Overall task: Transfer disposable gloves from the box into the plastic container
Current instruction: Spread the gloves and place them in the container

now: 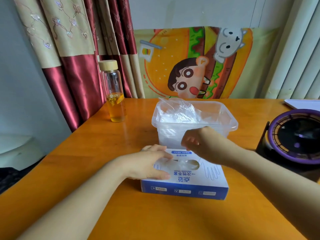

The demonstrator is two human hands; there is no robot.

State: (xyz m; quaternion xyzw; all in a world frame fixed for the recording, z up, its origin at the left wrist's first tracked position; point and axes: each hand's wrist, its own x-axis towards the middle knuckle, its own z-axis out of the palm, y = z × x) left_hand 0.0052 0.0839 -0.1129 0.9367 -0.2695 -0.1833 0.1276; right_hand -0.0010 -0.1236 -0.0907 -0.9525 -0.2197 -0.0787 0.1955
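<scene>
A blue and white box of disposable gloves [194, 181] lies flat on the wooden table [155, 219], with a clear glove [183, 164] poking from its oval opening. My left hand [147, 163] rests flat on the box's left part, fingers straight. My right hand [200, 144] hovers above the opening with fingers curled downward; motion blur hides whether they pinch any plastic. Just behind the box stands a clear plastic container [228, 123] holding several crumpled clear gloves [181, 113].
A glass bottle [114, 94] with amber liquid and a wooden cap stands at the back left. A purple and black fan [294, 137] sits at the right edge. A white sheet [304, 103] lies at the far right. Curtains and a cartoon cloth hang behind.
</scene>
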